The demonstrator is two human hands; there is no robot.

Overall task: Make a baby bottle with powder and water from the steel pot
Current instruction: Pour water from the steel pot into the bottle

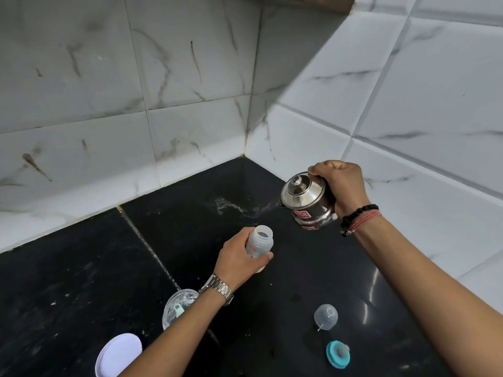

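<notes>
My left hand [239,254] grips a clear baby bottle [260,242] with its mouth uncovered, standing on the black counter [81,268]. My right hand [340,186] holds a small lidded steel pot [304,202] by its handle, lifted above the counter to the right of the bottle, its spout pointing left. An opened powder jar [178,308] with a pale green scoop inside sits beside my left forearm. Its white lid [118,355] lies at the front left.
A clear bottle cap [325,316] and a teal ring with the teat [338,353] lie on the counter at the front right. A wet splash [234,206] marks the counter behind the bottle. Tiled walls close the corner at the back and right.
</notes>
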